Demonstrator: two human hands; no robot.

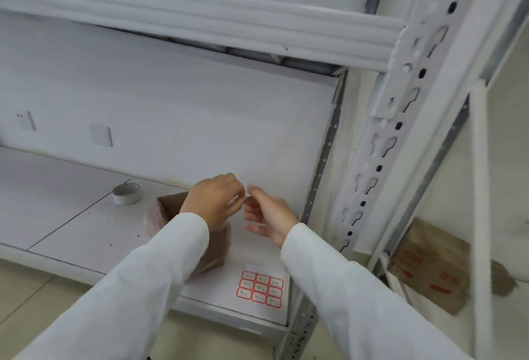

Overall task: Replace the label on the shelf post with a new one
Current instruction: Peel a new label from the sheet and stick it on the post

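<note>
Head view, looking forward and down: both hands met above the shelf board [86, 225], each in a white sleeve. The left hand [213, 202] had its fingers curled downward, thumb and fingertips drawn together in a pinch. The right hand [267, 218] faced it, palm turned toward the left, index finger and thumb brought up to the same spot while the remaining fingers hung loosely curled. Between the two pinches lay a small pale piece, apparently a label [243, 197], though motion blur kept its edges and print from being read; which hand bore most of the hold could not be told. Below the hands, near the front edge of the shelf board, lay a sheet of labels [260, 288] with red borders and handwritten marks, three across and three down. The shelf post [383, 145], white and perforated with keyhole slots, stood to the right of the hands, apart from them. Behind the left wrist sat a brown open box [171, 205], partly hidden by the sleeve, and a roll of tape [126, 193] rested farther left on the shelf board. A brown carton [429, 268] leaned beyond the post.
</note>
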